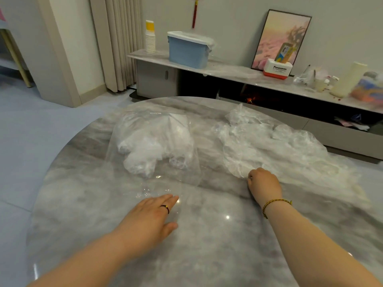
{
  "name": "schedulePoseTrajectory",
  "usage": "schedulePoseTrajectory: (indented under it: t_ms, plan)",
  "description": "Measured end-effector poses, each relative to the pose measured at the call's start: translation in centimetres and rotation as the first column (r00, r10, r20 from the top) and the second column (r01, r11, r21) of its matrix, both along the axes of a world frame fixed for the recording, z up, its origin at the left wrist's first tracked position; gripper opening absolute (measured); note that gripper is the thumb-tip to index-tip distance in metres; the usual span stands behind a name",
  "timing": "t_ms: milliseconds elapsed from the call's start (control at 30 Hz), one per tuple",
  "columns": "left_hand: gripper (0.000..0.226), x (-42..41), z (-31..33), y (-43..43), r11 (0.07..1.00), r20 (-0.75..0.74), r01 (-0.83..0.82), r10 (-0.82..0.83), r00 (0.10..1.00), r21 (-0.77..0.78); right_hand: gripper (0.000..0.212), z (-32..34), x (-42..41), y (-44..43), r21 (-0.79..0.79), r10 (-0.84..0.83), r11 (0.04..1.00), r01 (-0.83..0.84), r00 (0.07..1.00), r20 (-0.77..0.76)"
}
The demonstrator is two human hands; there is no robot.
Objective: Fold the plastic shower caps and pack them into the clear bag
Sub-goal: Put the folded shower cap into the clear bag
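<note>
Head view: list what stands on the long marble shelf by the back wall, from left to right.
stack of paper cups → blue lidded bin → framed picture → cream cylinder

Head cam, wide-angle, looks fwd & down, close over round table (207, 245).

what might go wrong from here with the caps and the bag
1. The right hand pinches the edge of a tangled pile of caps; pulling may drag several along instead of one.
2. The clear bag lies on a glossy table, pinned only by the flat left hand; it may slide.
3. The packed caps look loosely bunched and may unfold.
</note>
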State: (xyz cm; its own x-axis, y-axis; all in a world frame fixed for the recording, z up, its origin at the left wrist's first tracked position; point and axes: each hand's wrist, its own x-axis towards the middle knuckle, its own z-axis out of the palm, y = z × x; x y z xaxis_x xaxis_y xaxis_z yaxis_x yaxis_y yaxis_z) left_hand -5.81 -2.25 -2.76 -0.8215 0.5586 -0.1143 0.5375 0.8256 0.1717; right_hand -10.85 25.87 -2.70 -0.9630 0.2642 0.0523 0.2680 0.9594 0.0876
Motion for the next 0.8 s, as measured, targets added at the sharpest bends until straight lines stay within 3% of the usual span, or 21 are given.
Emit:
schedulePoseTrajectory:
  t_ms: [133,200,300,367,400,500,567,733,800]
  plan:
    - [0.065,-0.2,-0.4,0.1,0.999,-0.048,0.028,-0.028,0.998,-0.018,0.023,0.1,0.4,0.2,0.183,0.108,0.977,-0.108,0.994,0.009]
    - [0.066,-0.3,-0.8,0.0,0.999,-0.149,0.002,0.006,0.989,0.048,0.024,0.1,1.2,0.3,0.178,0.129,0.976,-0.126,0.992,-0.006]
    - [0.061,0.2,0.0,0.2,0.989,-0.232,0.067,-0.034,0.972,0.135,0.001,0.4,3.9,-0.1,0.061,0.194,0.98,-0.187,0.969,-0.152]
    - [0.047,0.7,0.0,0.4,0.957,-0.313,0.157,-0.076,0.947,0.242,0.027,0.0,6.0,-0.2,0.001,0.306,0.95,-0.314,0.926,-0.223]
    - [0.043,1.0,0.3,0.8,0.936,-0.338,0.206,-0.103,0.936,0.286,0.029,0.0,7.3,-0.3,-0.057,0.303,0.945,-0.323,0.926,-0.224]
    - [0.038,2.8,0.6,2.1,0.891,-0.421,0.325,-0.175,0.89,0.317,0.011,0.1,11.6,-1.6,-0.074,0.403,0.893,-0.444,0.863,-0.305]
    - [0.044,4.7,0.0,3.1,0.884,-0.427,0.372,-0.231,0.874,0.283,0.02,0.0,14.1,-2.5,-0.133,0.413,0.874,-0.467,0.859,-0.303]
    - [0.076,8.5,-2.7,4.4,0.902,-0.408,0.387,-0.286,0.867,0.191,0.022,0.0,18.2,-5.1,-0.348,0.424,0.8,-0.489,0.871,-0.248]
    - [0.076,8.6,-3.0,4.3,0.909,-0.433,0.384,-0.283,0.855,0.164,0.037,-0.2,19.2,-5.8,-0.477,0.443,0.735,-0.482,0.874,-0.201]
